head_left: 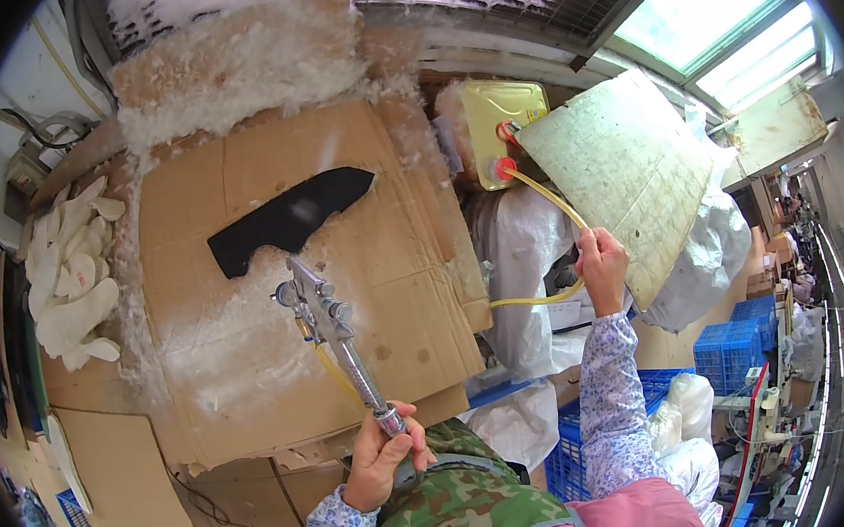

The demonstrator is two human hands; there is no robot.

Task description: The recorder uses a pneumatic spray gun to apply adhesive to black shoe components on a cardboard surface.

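My left hand (pixel 384 460) is closed around the lower end of a silver spray gun (pixel 319 303), its nozzle tilted up and away from me. Just beyond the nozzle lies a flat black cut piece (pixel 292 215), curved along one side, on a brown cardboard sheet (pixel 406 310). A pale misty streak shows at its far edge. My right hand (pixel 603 270) grips a yellow hose (pixel 542 191) in a bend. That hose rises to the red cap (pixel 504 168) of a yellow metal can (pixel 483 123). Another yellow hose runs along the gun.
Off-white flat pieces (pixel 76 269) are heaped left of the cardboard. A stained pale board (pixel 636 180) leans right of the can over plastic-wrapped bundles (pixel 519 285). Blue crates (pixel 736 348) stand at the right. White fluffy residue coats the upright cardboard (pixel 234 59) behind.
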